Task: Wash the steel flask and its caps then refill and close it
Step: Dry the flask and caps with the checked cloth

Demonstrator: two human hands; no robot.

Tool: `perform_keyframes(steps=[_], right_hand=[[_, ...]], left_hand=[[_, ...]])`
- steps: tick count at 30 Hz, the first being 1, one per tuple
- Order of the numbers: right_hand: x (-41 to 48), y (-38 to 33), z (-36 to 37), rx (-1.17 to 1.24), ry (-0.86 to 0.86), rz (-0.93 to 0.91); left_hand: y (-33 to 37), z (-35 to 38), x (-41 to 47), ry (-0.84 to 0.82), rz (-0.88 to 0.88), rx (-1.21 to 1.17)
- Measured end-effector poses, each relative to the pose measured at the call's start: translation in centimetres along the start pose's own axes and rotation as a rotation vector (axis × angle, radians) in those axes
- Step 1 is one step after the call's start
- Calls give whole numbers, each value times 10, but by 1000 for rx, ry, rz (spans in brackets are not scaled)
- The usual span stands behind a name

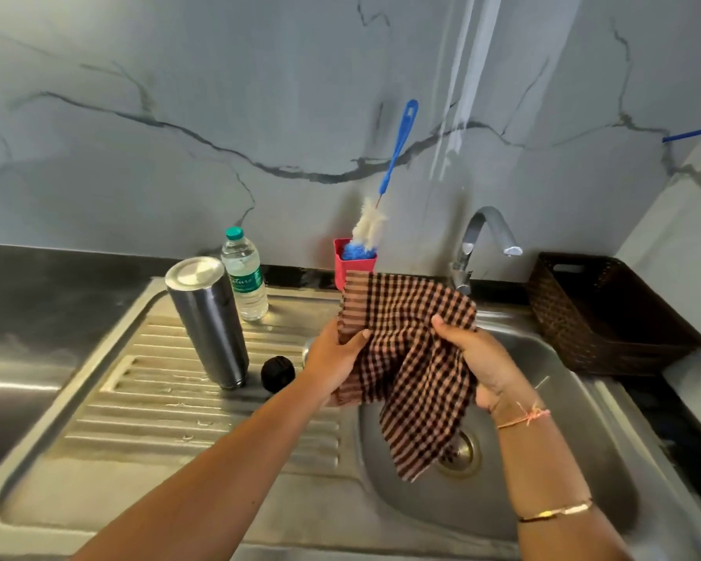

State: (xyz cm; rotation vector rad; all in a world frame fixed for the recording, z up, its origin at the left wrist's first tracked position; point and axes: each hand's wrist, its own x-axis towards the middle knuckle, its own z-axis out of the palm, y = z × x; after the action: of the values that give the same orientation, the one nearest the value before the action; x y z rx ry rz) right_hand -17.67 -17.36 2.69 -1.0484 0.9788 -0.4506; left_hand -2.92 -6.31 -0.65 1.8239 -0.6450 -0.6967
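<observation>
You've got both hands, left hand (pixel 332 358) & right hand (pixel 478 366), fingers closed on the checked cloth (pixel 409 350) over the sink (pixel 543 459), prob. drying. Steel flask (pixel 207 317) stands inverted on the drainboard (pixel 158 398) to drain, black cap (pixel 278 374) beside it.

Flask (pixel 207 317), cap (pixel 278 371) on drainboard (pixel 146 398)

Counted: 1 steel flask (pixel 207 321), 1 black cap (pixel 277 372), 1 water btl (pixel 244 274), 1 brush (pixel 385 184), 1 checked cloth (pixel 411 350), 1 basket (pixel 608 317) at 3 o'clock, 2 hands.
</observation>
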Motion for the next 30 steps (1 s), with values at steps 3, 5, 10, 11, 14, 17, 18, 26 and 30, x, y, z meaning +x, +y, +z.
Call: perform_keyframes(steps=[3,5,10,11,14,17,18,26,30], right_hand=[[-5,3,11,93,76,-17],[-8,2,17,133,132,-38],[-7,6,26,156,214,-94],[-6,8,27,167,226,-104],[-7,12,29,201,248,-141],[-10,12,30,198,226,-160],[-13,12,29,185,206,-156],[-26,11,26,-27,21,-116],[-35,12,35,93,100,-156]], left_hand=[[-7,-5,0,0,-31,34],[-10,-5,-1,35,-33,37],[-10,-1,-10,148,1,61],[-10,0,-12,173,24,87],[-10,1,-17,279,82,98],[-10,1,-20,374,94,50],[-10,2,-22,391,96,42],[-13,4,-34,391,135,8],[-18,-21,-43,500,246,25]])
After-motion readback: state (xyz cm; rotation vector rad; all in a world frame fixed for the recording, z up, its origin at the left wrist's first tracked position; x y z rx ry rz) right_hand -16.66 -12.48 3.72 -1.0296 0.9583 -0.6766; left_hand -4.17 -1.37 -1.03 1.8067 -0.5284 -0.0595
